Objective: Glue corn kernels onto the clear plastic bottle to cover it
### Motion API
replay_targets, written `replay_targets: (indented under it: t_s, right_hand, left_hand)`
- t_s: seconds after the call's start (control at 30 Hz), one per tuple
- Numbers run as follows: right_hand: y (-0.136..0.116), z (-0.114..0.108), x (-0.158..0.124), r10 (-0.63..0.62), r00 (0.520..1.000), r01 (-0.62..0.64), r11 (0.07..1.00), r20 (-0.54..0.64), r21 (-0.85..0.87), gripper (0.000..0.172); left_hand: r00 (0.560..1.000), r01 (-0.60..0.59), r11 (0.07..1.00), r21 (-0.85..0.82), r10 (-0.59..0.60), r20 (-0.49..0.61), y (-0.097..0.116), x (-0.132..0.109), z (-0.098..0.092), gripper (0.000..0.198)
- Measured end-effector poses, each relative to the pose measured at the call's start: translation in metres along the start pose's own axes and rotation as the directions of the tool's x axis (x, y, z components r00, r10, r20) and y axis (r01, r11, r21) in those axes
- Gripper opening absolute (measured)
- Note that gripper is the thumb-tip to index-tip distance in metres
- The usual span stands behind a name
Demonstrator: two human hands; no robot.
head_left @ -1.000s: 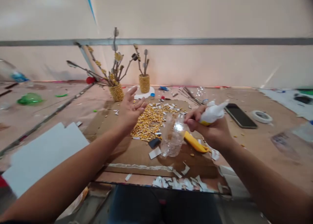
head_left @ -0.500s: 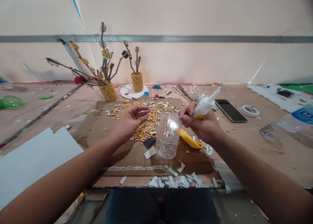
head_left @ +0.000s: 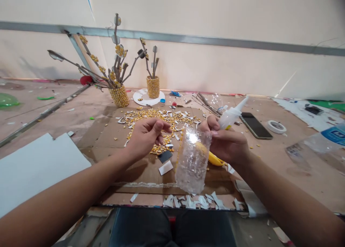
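Head view: a paper-covered table [head_left: 296,182] carries a cardboard sheet [head_left: 99,132] along its near edge. Toward the table's far edge, a larger kernel-covered pot [head_left: 119,97] holds branching twigs [head_left: 118,64]; a smaller kernel-covered pot [head_left: 153,87], on a white disc [head_left: 138,98], holds shorter sticks [head_left: 154,65]. Above the cardboard's near edge, right of centre, hangs a tilted clear plastic cylinder [head_left: 192,164], a yellow tool [head_left: 215,159] showing through its wall. Thumb and finger of the right hand [head_left: 228,141] pinch its upper rim; that hand also clasps a nozzled bottle [head_left: 229,118], contents indistinct. The left hand's [head_left: 144,137] fingers curl toward the thumb; whether they pinch anything cannot be told. Loose kernels [head_left: 151,115] strew the cardboard's far half.
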State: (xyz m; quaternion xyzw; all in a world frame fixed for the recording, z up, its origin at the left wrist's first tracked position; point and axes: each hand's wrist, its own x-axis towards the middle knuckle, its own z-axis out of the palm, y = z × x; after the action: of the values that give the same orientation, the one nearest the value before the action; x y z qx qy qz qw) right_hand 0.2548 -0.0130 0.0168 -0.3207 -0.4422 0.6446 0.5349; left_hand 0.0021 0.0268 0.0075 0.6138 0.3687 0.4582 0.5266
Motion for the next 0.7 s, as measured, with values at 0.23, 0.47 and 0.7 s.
replay_targets:
  t_s: [0.23,0.47,0.7]
  right_hand:
    - [0.002,0.017,-0.002,-0.043,0.999,0.044,0.994,-0.017,0.104,0.036]
    - [-0.004,0.012,-0.011,-0.218,0.976,0.212,0.962,-0.022,-0.171,0.035]
    - [0.002,0.009,-0.016,-0.296,0.954,0.291,0.867,0.053,-0.404,0.033]
  left_hand:
    - [0.776,0.35,0.889,-0.295,-0.098,0.623,-0.003,-0.017,0.012,0.108]
    - [0.875,0.244,0.969,-0.039,-0.203,0.44,0.008,-0.024,0.018,0.103]
    - [0.976,0.04,0.97,0.239,-0.089,0.199,0.011,-0.021,0.017,0.11]
